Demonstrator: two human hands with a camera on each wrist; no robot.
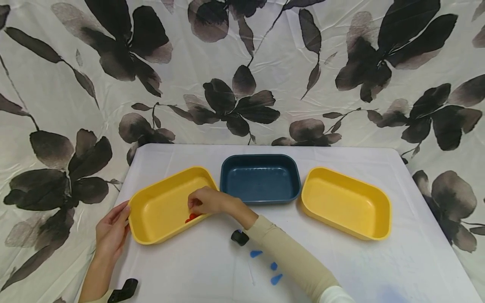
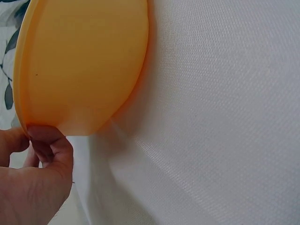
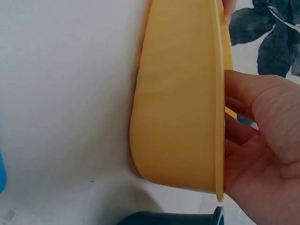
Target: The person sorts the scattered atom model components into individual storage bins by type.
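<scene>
My left hand (image 1: 111,229) pinches the left end of a yellow tray (image 1: 145,229), thumb and fingers at its rim; the left wrist view shows this grip close up. Over the near wall of that same tray reaches my right hand (image 1: 206,201), with its fingers bent down inside. Small red pieces (image 1: 192,216) lie in the tray right under those fingers. In the right wrist view the tray wall (image 3: 178,103) hides the fingertips, so I cannot tell whether they hold a red piece.
A dark blue tray (image 1: 261,181) stands at the back middle, and a second yellow tray (image 1: 348,202) to its right. Three small blue pieces, one a drop-shaped piece (image 1: 276,279), lie on the white tablecloth (image 1: 212,269) beside my right forearm. A floral cloth (image 1: 242,63) hangs behind.
</scene>
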